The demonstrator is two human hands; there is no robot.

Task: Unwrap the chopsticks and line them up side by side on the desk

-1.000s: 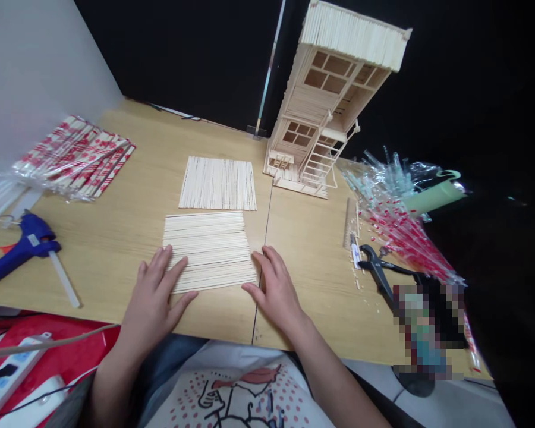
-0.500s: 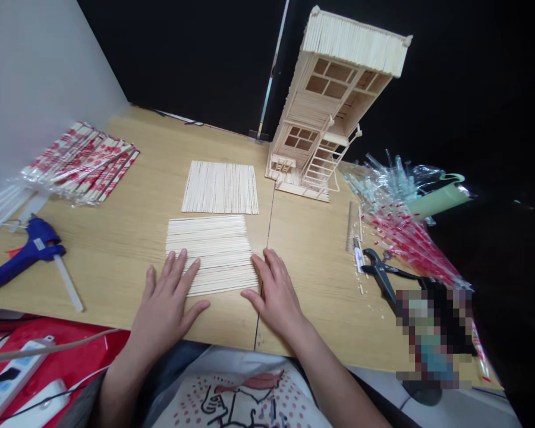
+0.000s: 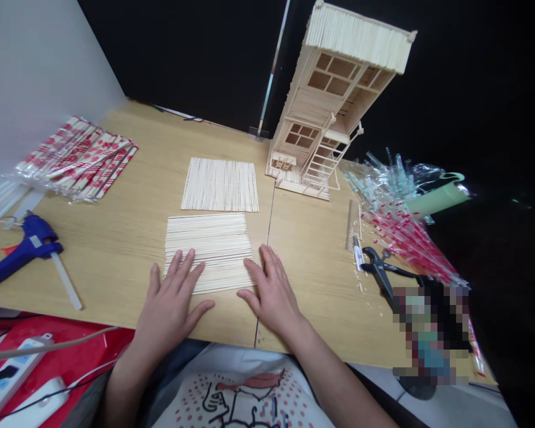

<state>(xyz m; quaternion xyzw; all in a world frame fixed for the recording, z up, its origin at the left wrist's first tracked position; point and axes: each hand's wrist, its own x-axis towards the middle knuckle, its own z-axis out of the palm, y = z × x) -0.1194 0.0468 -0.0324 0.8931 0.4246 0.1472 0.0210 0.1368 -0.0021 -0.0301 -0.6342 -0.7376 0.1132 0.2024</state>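
— Two hands lie flat on the near stick panel [image 3: 207, 252]. Which sits where?

— Left hand [image 3: 172, 303] covers the panel's near-left corner, fingers spread and lying across the sticks. Right hand [image 3: 271, 291] is at the near-right corner, open, fingertips touching the panel's right edge; whether it presses down, I cannot tell.

— And the panel itself?

— Flat on the wooden table [image 3: 129, 238], sticks running crosswise. Just beyond the panel lies a second stick panel [image 3: 220, 184], its sticks running away from the person.

— What else is around?

— Beyond and right of the panel stands a stick-built model house [image 3: 327, 113]. Well left of the panel lies a blue glue gun [image 3: 20, 249], and farther left and beyond, wrapped chopsticks [image 3: 74, 157]. Well right of the panel lie black cutters [image 3: 381, 270] and a heap of empty wrappers [image 3: 396, 208].
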